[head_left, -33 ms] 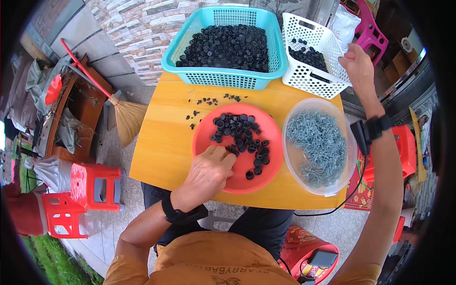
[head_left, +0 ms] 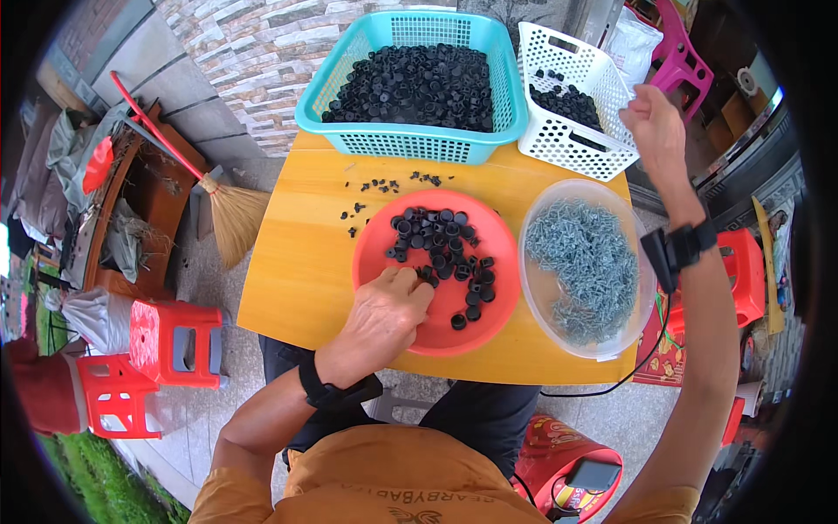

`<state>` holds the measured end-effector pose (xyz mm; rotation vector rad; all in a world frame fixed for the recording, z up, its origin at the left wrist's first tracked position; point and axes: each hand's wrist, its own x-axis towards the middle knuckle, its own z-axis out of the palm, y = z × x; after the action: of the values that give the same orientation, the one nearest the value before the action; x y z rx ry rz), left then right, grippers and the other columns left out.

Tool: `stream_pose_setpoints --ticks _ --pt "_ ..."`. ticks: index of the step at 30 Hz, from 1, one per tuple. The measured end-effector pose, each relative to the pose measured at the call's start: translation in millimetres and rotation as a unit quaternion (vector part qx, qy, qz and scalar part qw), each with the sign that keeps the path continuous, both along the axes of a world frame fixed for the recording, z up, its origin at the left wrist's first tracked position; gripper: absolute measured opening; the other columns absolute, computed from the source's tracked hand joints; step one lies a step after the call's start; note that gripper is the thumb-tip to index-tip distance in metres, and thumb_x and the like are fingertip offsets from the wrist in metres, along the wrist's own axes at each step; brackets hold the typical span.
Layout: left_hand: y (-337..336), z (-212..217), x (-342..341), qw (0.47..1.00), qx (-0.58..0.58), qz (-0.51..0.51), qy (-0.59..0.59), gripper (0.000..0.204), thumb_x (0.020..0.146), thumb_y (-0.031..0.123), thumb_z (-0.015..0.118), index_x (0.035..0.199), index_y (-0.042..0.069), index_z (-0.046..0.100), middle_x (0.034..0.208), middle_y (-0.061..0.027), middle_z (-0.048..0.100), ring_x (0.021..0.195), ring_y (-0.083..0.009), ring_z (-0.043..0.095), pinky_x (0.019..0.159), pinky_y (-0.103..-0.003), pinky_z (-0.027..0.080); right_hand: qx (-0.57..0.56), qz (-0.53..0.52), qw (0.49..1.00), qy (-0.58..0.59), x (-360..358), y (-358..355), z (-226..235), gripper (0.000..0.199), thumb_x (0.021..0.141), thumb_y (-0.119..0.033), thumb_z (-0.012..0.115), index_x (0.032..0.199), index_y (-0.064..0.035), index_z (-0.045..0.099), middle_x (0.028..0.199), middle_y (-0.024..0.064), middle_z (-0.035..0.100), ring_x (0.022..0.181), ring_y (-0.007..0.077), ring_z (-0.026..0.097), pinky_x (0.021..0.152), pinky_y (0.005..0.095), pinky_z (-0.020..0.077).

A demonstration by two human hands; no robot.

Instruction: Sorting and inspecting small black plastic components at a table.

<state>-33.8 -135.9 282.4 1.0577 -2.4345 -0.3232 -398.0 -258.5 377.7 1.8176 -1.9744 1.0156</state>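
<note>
A yellow wooden table (head_left: 279, 288) stands on a grey floor (head_left: 205, 419), near a stone-patterned wall (head_left: 253, 70); a broom (head_left: 236, 218) leans to its left, with red stools (head_left: 170, 336) farther out and a pink chair (head_left: 681, 61) at the upper right; a turquoise basket (head_left: 410, 148) heaped with black parts (head_left: 415, 87) sits at the far edge, touching or just beside a white basket (head_left: 602, 162); small black pieces (head_left: 381, 185) lie loose nearer the person; black caps (head_left: 449, 236) are spread on a red plate (head_left: 436, 341), beside a clear tub (head_left: 543, 310) of silvery screws (head_left: 585, 262); the left hand (head_left: 384, 306) bends its fingers down over the plate, among the caps; the right hand (head_left: 655, 122), fingers curled narrow, is by the white basket's right rim; whether either holds anything, I cannot tell; compared with the earlier frame, the right wrist shifts slightly lower; the left hand and caps match.
</note>
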Motion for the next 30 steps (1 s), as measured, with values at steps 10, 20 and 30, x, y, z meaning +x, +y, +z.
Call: stream_pose_setpoints --ticks 10,20,30 --pt "16.1 25.1 2.4 0.895 0.341 0.009 0.289 0.017 0.071 -0.001 0.069 0.085 0.000 0.059 0.076 -0.0060 0.055 0.072 -0.0165 0.057 0.060 -0.025 0.047 0.085 0.251 0.916 -0.301 110.1 135.8 -48.3 0.015 0.075 0.003 0.060 0.089 -0.0029 0.062 0.074 0.0096 0.061 0.069 0.0173 0.058 0.064 0.0288 0.0456" --pt "37.2 41.0 4.9 0.659 0.589 0.003 0.467 0.016 0.079 0.005 0.066 0.092 -0.001 0.060 0.085 -0.0062 0.061 0.073 -0.0104 0.057 0.066 -0.023 0.048 0.070 0.302 0.904 -0.294 138.8 198.1 -51.7 0.015 0.071 0.006 0.065 0.083 -0.0021 0.061 0.072 0.0089 0.060 0.062 0.0235 0.053 0.057 0.0315 0.0413" --pt "50.9 31.0 -3.6 0.670 0.547 0.021 0.502 0.019 0.076 0.007 0.068 0.090 -0.002 0.059 0.077 -0.0116 0.063 0.062 -0.0138 0.059 0.057 -0.025 0.049 0.109 0.182 0.962 -0.175 77.7 205.1 -78.5 0.014 0.067 0.003 0.064 0.080 -0.0031 0.063 0.069 0.0082 0.057 0.068 0.0251 0.053 0.060 0.0343 0.0425"
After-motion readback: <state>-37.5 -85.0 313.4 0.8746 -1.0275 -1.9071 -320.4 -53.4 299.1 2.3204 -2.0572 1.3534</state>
